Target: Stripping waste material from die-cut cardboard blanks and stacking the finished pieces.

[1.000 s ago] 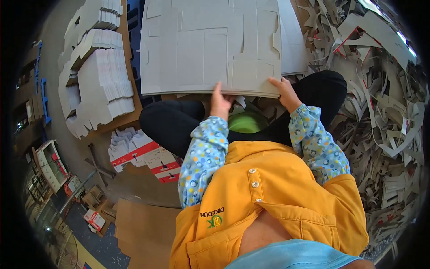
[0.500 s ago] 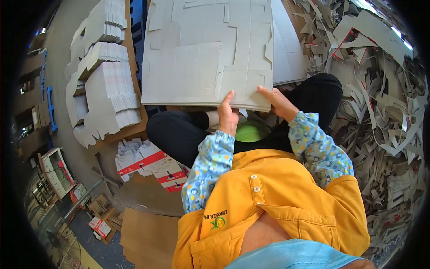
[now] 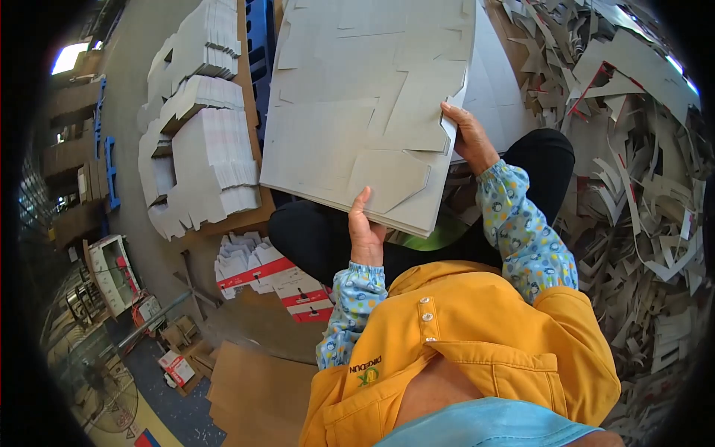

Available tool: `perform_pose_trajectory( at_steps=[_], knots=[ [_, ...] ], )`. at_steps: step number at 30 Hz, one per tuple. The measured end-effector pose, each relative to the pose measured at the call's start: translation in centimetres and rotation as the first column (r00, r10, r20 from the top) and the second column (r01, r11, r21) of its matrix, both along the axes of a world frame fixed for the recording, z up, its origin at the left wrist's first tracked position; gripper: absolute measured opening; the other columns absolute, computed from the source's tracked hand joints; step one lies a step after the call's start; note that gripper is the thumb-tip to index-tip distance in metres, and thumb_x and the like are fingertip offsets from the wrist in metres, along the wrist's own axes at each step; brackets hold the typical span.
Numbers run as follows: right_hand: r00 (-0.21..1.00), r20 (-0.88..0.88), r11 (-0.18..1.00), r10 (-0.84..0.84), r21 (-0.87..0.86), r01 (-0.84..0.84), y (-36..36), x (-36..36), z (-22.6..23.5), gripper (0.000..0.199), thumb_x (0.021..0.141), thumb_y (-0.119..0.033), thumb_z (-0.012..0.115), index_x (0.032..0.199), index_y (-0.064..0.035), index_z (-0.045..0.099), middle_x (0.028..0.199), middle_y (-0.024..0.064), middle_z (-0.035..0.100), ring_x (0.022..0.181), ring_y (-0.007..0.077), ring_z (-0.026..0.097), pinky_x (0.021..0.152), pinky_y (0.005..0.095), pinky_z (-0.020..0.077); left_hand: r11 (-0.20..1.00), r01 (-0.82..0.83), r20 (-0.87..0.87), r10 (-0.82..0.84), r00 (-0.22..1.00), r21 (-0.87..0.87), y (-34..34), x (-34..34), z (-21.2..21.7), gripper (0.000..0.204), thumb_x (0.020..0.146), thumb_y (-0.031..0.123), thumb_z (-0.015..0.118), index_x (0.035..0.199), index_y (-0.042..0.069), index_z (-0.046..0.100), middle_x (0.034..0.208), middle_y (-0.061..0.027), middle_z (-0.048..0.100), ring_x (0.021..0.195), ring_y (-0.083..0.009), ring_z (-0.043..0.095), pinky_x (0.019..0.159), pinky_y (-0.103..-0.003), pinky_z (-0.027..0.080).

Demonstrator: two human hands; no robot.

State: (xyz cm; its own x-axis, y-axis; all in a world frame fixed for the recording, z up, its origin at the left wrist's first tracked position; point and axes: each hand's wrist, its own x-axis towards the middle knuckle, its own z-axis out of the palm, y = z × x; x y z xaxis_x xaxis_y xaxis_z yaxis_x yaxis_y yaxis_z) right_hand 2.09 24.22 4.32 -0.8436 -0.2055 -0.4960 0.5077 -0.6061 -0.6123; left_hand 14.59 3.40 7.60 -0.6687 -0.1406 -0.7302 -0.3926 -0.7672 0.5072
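A stack of large grey-white die-cut cardboard sheets [image 3: 320, 141] lies tilted in front of my lap, its cut outlines showing on the top sheet. My left hand [image 3: 367, 235] is closed on the near edge, thumb on top and fingers hidden beneath. At the right edge, my right hand [image 3: 471, 138] grips the stack with its thumb over the rim; its other fingers are mostly out of sight underneath. More pale sheets [image 3: 497, 97] lie behind and to the right of the stack. Part of a green round object [image 3: 439, 233] shows under the near corner.
On the left, stacks of cut grey-white blanks [image 3: 212, 160] stand on brown board beside a blue pallet [image 3: 260, 59]. Red-and-white printed cartons [image 3: 279, 279] lie below them. A large heap of cardboard scrap [image 3: 633, 194] fills the right side. Brown cardboard [image 3: 257, 395] lies at lower left.
The stack has turned, and its near right corner has come closer to me. My right hand has shifted from the near edge up along the right edge. My left hand still grips the near edge.
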Motion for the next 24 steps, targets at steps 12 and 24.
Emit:
perform_pose_trajectory(
  at_steps=[12,24],
  knots=[
    [1.000,0.029,0.898,-0.013,-0.439,0.024,0.9,-0.5,2.3,0.038,0.086,-0.039,0.044,0.063,-0.0087,0.042,0.051,0.0008,0.040,0.045,0.0109,0.040,0.045,0.0263,0.0376,0.998,-0.016,-0.096,0.023,0.995,0.065,-1.2,0.1,-2.0,0.035,0.079,0.024,0.055,0.104,0.000,0.051,0.103,-0.0110,0.056,0.095,-0.0247,0.053,0.086,-0.037,0.040],
    [0.978,-0.207,0.981,0.026,-0.185,-0.065,10.0,-5.9,8.2,0.036,0.088,-0.033,0.041,0.059,-0.0116,0.037,0.045,-0.0036,0.030,0.034,0.0071,0.026,0.033,0.0210,0.0215,0.941,-0.053,-0.233,0.137,0.963,0.334,-2.2,0.5,-2.3,0.033,0.081,0.018,0.052,0.108,-0.001,0.047,0.106,-0.0125,0.054,0.099,-0.0248,0.051,0.087,-0.035,0.040]
  ],
)
